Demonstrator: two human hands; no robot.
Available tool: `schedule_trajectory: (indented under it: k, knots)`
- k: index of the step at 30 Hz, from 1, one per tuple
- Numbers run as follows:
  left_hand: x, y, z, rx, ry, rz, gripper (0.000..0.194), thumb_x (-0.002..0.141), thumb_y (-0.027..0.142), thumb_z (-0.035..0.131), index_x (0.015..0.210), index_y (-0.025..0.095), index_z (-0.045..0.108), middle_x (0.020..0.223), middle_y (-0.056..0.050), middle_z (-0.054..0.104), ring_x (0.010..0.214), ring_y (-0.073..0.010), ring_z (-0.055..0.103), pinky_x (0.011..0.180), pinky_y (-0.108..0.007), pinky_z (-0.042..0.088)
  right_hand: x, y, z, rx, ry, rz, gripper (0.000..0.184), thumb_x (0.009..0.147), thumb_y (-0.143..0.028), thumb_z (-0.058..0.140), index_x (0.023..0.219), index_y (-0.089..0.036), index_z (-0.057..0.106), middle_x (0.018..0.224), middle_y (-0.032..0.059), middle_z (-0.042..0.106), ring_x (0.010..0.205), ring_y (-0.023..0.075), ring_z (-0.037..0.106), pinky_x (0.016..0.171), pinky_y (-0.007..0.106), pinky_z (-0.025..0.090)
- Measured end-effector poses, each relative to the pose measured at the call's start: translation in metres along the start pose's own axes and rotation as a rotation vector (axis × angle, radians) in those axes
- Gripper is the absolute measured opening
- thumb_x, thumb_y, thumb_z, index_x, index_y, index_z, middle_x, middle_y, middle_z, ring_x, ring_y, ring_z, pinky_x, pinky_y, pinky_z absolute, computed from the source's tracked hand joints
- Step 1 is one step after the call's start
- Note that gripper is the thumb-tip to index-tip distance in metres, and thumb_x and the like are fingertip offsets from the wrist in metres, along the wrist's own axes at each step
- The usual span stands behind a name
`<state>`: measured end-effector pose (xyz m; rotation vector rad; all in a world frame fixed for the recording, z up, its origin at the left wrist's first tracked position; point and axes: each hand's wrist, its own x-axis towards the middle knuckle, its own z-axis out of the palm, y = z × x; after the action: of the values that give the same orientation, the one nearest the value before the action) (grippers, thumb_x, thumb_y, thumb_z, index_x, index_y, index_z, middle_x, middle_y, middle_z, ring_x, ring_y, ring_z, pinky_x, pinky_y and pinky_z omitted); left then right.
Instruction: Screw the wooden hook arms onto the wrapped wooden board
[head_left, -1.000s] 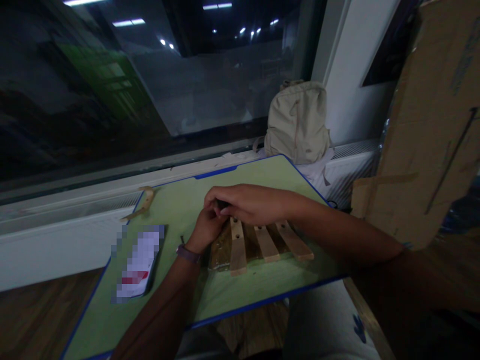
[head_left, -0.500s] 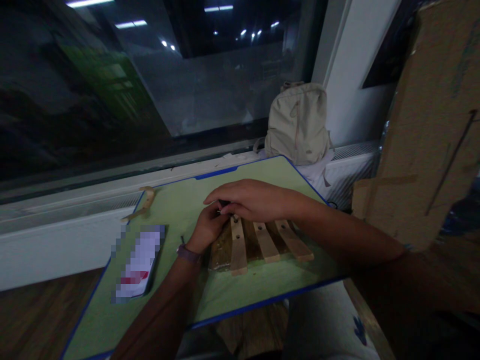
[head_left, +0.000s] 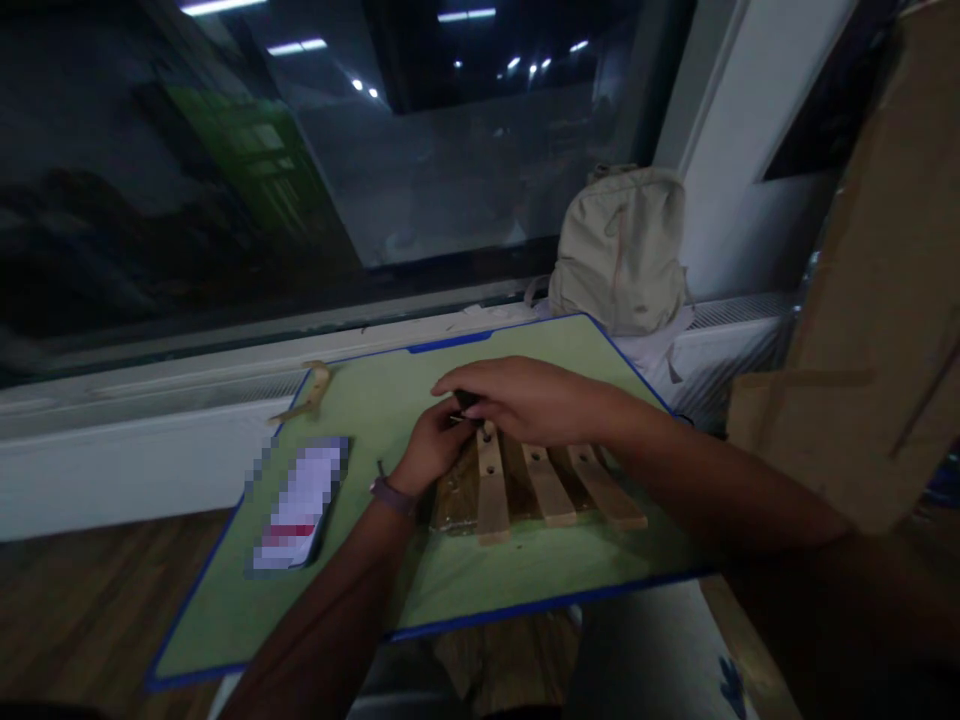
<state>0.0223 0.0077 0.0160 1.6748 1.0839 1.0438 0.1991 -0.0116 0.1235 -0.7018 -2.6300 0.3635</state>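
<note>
My right hand [head_left: 517, 400] arches over the leftmost wooden strip [head_left: 493, 505], its fingers closed around a small dark-handled tool [head_left: 466, 398]. Below the fingers, a thin dark shaft reaches down at the strip's upper hole. My left hand [head_left: 431, 448] is closed right beside it, fingertips at the tool and the strip's top end; what they pinch is hidden. Two more strips with holes, a middle strip [head_left: 551, 495] and a right strip [head_left: 611, 495], fan out alongside. All three lie across a brown, shiny, tape-like block [head_left: 457, 505].
The green tabletop [head_left: 450, 590] has a blue rim. A phone [head_left: 304, 505] with a blurred screen lies left, and a curved wooden piece [head_left: 316, 390] rests at the far left corner. A beige backpack [head_left: 622, 250] stands behind, by the window. Cardboard [head_left: 847, 400] rises at right.
The whole scene has shifted slightly right in view as the head turned. Both hands keep nearly the same hold at the left strip; the dark handle shows a little more.
</note>
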Motion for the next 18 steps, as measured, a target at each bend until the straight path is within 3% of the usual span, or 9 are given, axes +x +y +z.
schedule_trajectory:
  k: [3,6,9,11,13,15,18]
  knots:
    - [0.000,-0.002,0.001,-0.011,-0.005,0.009,0.020,0.074,0.032,0.064,0.083,0.014,0.066,0.081,-0.004,0.070,0.078,-0.0188,0.061,0.072,-0.028,0.047,-0.002,0.003,-0.006,-0.098,0.081,0.079,0.029,0.087,-0.021,0.061,0.116,-0.016,0.060,0.097,0.0062,0.072,0.085,0.0185,0.065,0.070,0.028,0.042]
    - [0.001,-0.003,0.001,-0.016,0.003,0.018,0.020,0.076,0.034,0.065,0.079,0.014,0.066,0.078,-0.003,0.068,0.077,-0.0177,0.060,0.073,-0.028,0.047,-0.002,0.000,-0.006,-0.305,0.086,0.145,0.016,0.088,-0.033,0.061,0.093,-0.018,0.065,0.078,0.0045,0.070,0.070,0.0193,0.062,0.059,0.028,0.035]
    - [0.003,-0.003,0.002,-0.016,0.013,0.021,0.017,0.075,0.031,0.065,0.076,0.014,0.066,0.076,-0.002,0.067,0.076,-0.0170,0.058,0.072,-0.027,0.045,-0.003,-0.005,0.002,-0.345,0.056,0.128,0.019,0.092,-0.031,0.053,0.097,-0.018,0.065,0.089,0.0072,0.072,0.076,0.0208,0.065,0.061,0.029,0.040]
    - [0.003,-0.004,0.002,-0.020,0.014,0.022,0.014,0.075,0.028,0.064,0.073,0.014,0.064,0.074,-0.002,0.066,0.074,-0.0165,0.057,0.071,-0.027,0.045,-0.003,-0.003,0.008,-0.277,0.130,0.058,0.029,0.093,-0.020,0.046,0.119,-0.015,0.059,0.114,0.0122,0.069,0.101,0.0231,0.065,0.077,0.032,0.047]
    - [0.004,-0.005,0.003,-0.030,0.007,0.025,0.013,0.075,0.026,0.063,0.074,0.013,0.064,0.075,-0.002,0.066,0.074,-0.0165,0.057,0.071,-0.027,0.044,-0.002,0.002,0.010,-0.161,0.151,-0.026,0.037,0.092,-0.013,0.044,0.128,-0.013,0.054,0.125,0.0139,0.065,0.114,0.0216,0.061,0.088,0.033,0.048]
    - [0.004,-0.007,0.003,-0.039,-0.004,0.034,0.015,0.076,0.028,0.063,0.078,0.013,0.065,0.079,-0.003,0.067,0.077,-0.0174,0.058,0.073,-0.028,0.045,-0.001,0.008,0.008,-0.087,0.141,-0.043,0.032,0.091,-0.016,0.049,0.122,-0.013,0.059,0.115,0.0120,0.069,0.105,0.0201,0.065,0.086,0.032,0.050]
    - [0.004,-0.009,0.004,-0.044,-0.016,0.050,0.019,0.078,0.032,0.062,0.081,0.013,0.066,0.082,-0.004,0.068,0.081,-0.0182,0.058,0.076,-0.029,0.044,-0.001,0.012,0.002,-0.154,0.170,0.081,0.023,0.087,-0.023,0.060,0.108,-0.015,0.064,0.094,0.0082,0.072,0.083,0.0204,0.068,0.072,0.032,0.052]
